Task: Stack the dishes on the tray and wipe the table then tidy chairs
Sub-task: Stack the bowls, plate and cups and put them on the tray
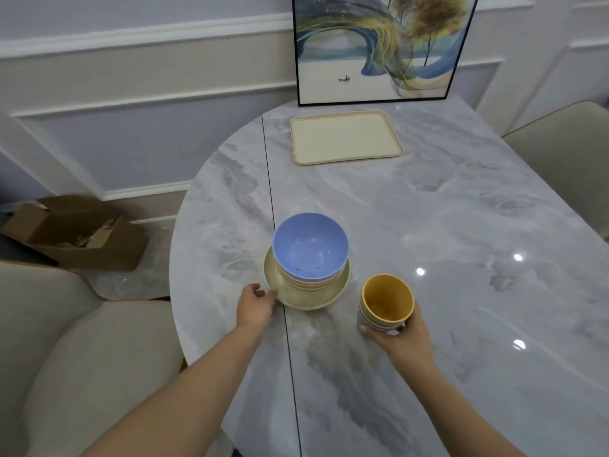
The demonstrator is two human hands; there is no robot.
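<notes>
A stack of bowls with a blue bowl (309, 247) on top sits on cream plates (298, 296) near the table's left front. My left hand (255, 305) grips the near-left rim of the plates. To the right, a stack of cups with a yellow cup (388, 300) on top is held from below and behind by my right hand (400, 334), which wraps around it. An empty cream tray (346, 136) lies at the far end of the grey marble table (461, 225), apart from both stacks.
A framed painting (379, 44) leans against the wall behind the tray. Cream chairs stand at the near left (82, 357) and the far right (566, 166). An open cardboard box (79, 235) lies on the floor at left.
</notes>
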